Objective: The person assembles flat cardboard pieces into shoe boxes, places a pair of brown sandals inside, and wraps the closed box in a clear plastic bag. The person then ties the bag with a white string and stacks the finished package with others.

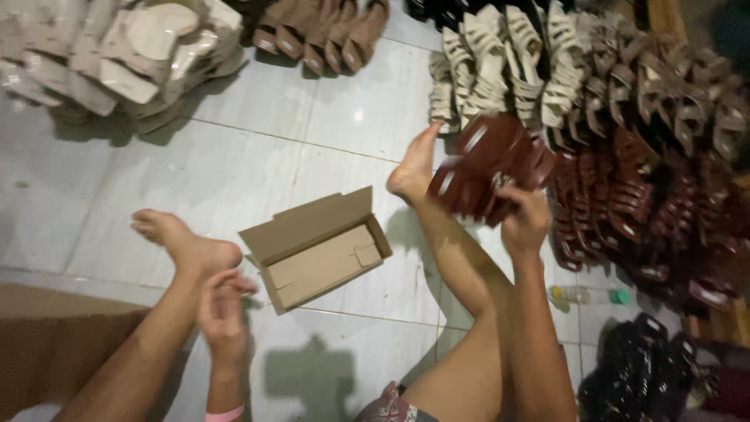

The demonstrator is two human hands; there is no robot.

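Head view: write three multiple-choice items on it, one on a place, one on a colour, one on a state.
1. Where does the open cardboard box lie?
A. On the tiled floor between the person's feet
B. On top of the cream sandals
C. In the left hand

2. What colour are the sandals in the right hand?
A. Cream
B. Dark brown
C. Black

3. What state is the left hand in?
A. Shut on a box
B. Holding a bottle
C. Empty, fingers loosely curled

Answers: 1 A, the box sits on the tiles between both feet. 2 B, the held pair is dark reddish brown. 3 C, nothing is in its grip.
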